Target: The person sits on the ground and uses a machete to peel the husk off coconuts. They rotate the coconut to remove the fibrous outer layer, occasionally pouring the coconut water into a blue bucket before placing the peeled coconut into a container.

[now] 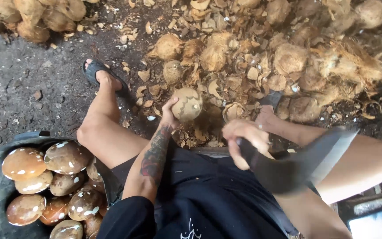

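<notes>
Head view: left hand [169,116] grips round, rough-shelled coconut [187,104].

One possible screen [374,225]: a pale blue-white glowing rectangle in a dark frame, bottom right corner of the head view, partly cut by the edge. Too little shows to confirm. No packages, labels or signs.

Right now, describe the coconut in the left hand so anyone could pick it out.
Find the heap of husk scraps ahead of the knees. At its near edge the left hand holds one coconut up. Unlike the fibrous ones behind, it is pale, round and mostly shaved.
</notes>
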